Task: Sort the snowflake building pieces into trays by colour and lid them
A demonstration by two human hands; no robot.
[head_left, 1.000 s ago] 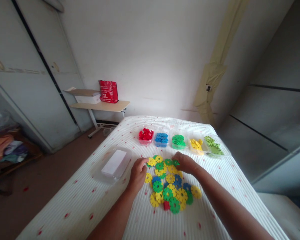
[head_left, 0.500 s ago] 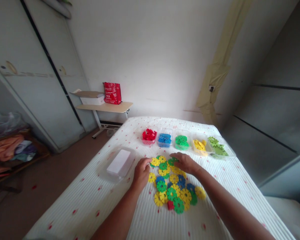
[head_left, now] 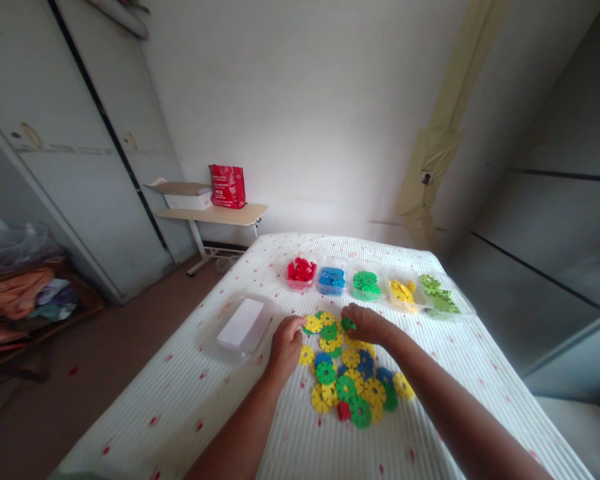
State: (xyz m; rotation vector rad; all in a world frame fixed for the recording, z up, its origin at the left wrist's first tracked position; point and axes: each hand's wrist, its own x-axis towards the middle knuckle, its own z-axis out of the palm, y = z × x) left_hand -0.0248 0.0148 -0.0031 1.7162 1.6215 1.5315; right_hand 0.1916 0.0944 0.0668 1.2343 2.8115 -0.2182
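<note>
Yellow, green and blue notched plastic discs lie in a loose pile on the bed-like surface, with a yellow disc (head_left: pixel 374 391) and a blue disc (head_left: pixel 365 361) among them. A small red piece (head_left: pixel 344 411) sits at the near edge. At the pile's far right, my right hand (head_left: pixel 367 324) has its fingers closed on a green disc (head_left: pixel 347 323). My left hand (head_left: pixel 286 341) is at the far left edge, fingers curled together beside another yellow disc (head_left: pixel 313 325); whatever is between its fingertips is hidden.
Behind the pile stands a row of clear tubs: red pieces (head_left: pixel 301 270), blue pieces (head_left: pixel 332 279), green pieces (head_left: pixel 367 284), yellow pieces (head_left: pixel 403 291) and light green pieces (head_left: pixel 439 293). A clear container (head_left: pixel 260 333) with a white block (head_left: pixel 240 323) lies left.
My right hand's fingers have curled in and closed on the green disc. The left hand stays nearly in place. The whole view has shifted slightly.
</note>
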